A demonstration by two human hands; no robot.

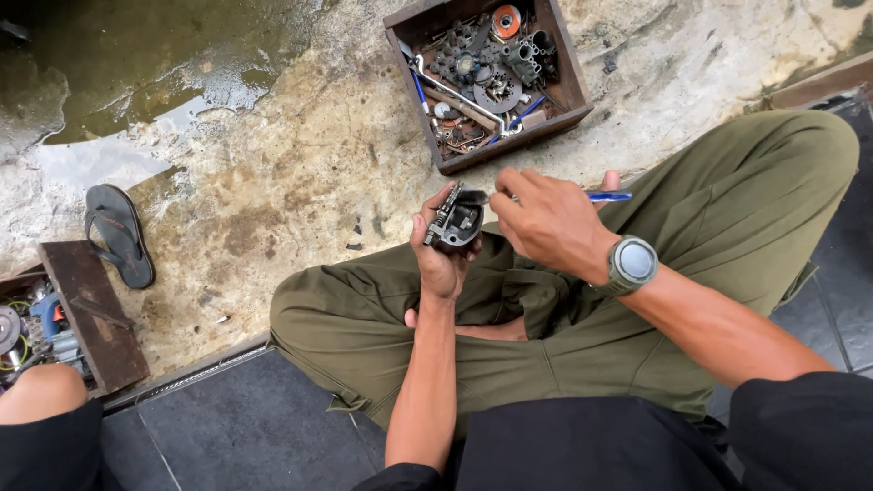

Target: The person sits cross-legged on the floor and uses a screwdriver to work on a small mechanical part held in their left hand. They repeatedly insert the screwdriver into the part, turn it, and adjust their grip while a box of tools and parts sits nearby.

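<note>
My left hand (439,256) grips a small dark metal machine part (455,221) with a spring along its side, held up over my crossed legs. My right hand (544,221) holds a blue-handled screwdriver (607,195) whose tip points into the part. A grey round watch (631,264) sits on my right wrist. I sit cross-legged in olive trousers (727,218) on a dark tiled step.
A wooden box (575,86) full of gears, springs and tools stands on the stained concrete ahead. A dark sandal (120,233) lies at left, by a puddle (136,64). Another tool box (86,314) and another person's knee (41,391) are at lower left.
</note>
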